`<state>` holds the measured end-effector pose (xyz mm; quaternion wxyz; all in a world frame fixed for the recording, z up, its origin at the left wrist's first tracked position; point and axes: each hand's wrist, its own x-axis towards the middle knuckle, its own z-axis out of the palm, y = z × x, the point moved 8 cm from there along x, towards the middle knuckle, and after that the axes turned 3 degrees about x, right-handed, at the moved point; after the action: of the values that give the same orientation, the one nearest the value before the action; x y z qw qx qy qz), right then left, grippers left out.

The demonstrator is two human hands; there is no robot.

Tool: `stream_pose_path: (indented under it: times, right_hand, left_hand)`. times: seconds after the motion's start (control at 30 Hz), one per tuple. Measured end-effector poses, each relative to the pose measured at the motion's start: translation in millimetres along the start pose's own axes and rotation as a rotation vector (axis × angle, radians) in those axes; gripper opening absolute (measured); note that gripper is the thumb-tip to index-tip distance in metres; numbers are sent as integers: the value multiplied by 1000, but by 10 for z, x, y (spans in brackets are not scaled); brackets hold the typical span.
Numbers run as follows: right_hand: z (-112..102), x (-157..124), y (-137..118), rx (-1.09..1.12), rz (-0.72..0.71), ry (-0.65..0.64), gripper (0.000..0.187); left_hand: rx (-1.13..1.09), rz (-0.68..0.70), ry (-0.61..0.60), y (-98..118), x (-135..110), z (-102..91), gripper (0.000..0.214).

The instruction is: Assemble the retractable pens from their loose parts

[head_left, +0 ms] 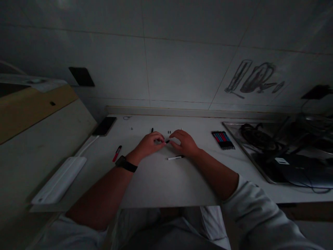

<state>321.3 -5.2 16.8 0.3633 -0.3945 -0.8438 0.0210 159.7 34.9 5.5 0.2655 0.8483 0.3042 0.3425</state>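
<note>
My left hand (152, 142) pinches a small black piece (167, 141), which looks like a pen cap or pen part, between thumb and fingertips. Close against its other end is my right hand (184, 142), thumb and forefinger apart; whether they touch the piece is hard to tell. Below the right hand lies a white pen barrel (175, 158) with a dark end. Just beyond the hands are tiny dark parts (169, 132) and a black pen cap (152, 130). A red marker with a black cap (117, 153) rests left of my left wrist.
A pack of red, blue and black pens (223, 140) lies to the right, before a stove (260, 139) with a dark device on it. On the left are a phone (104, 126) and a white power strip (59, 180). A tiled wall (179, 69) stands behind the white countertop (166, 187).
</note>
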Motion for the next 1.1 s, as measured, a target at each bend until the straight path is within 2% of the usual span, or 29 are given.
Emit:
stream_pose_path:
  times: [0.13, 0.2, 0.27, 0.4, 0.5, 0.57, 0.77, 0.97, 1.1]
  right_hand:
    - [-218, -26, 468, -48, 189, 180, 20]
    - [-214, -33, 660, -113, 238, 159, 21]
    - [-107, -21, 764, -187, 259, 54, 26]
    - [200, -2, 763, -299, 304, -190, 41]
    - [333, -9, 727, -351, 361, -296, 45]
    - [342, -12, 723, -368, 377, -309, 43]
    - [227, -2, 802, -377, 384, -226, 36]
    - [207, 24, 787, -406, 380, -256, 23]
    - [215, 37, 674, -429, 305, -312, 21]
  left_hand:
    - [-56, -135, 87, -106, 6, -72, 13]
    - [-86, -192, 137, -161, 7, -113, 17]
    - [-133, -225, 185, -211, 10, -145, 20]
    - [-260, -247, 242, -313, 23, -144, 24]
    - [-330, -268, 249, -390, 29, -106, 28]
    - [-357, -280, 256, -426, 29, -95, 30]
    - [-372, -274, 250, -442, 33, -87, 27]
    - [-365, -269, 238, -470, 38, -67, 28]
    - [-332, -262, 234, -456, 29, -74, 28]
